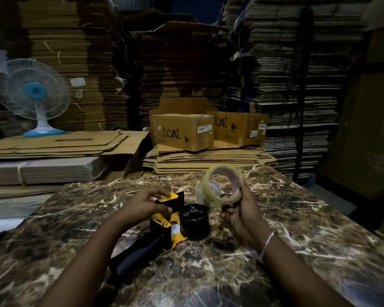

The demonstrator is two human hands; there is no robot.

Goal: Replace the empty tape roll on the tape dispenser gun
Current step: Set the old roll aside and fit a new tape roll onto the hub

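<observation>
A yellow and black tape dispenser gun (162, 227) lies on its side on the marble table (297, 229). Its black spool hub (194, 220) stands bare, pointing up. My left hand (142, 204) grips the gun's front flap near the yellow plate. My right hand (242, 209) holds a clear tape roll (222, 185) up, tilted, just right of and above the hub. A second pale roll (200, 192) sits on the table behind the held one, partly hidden. The gun's black handle (133, 255) points toward me.
Two "boat" cardboard boxes (182, 131) sit on flattened cartons beyond the table's far edge. Tall stacks of flat cardboard fill the background. A white and blue table fan (31, 94) stands at the far left on another carton pile (53, 147).
</observation>
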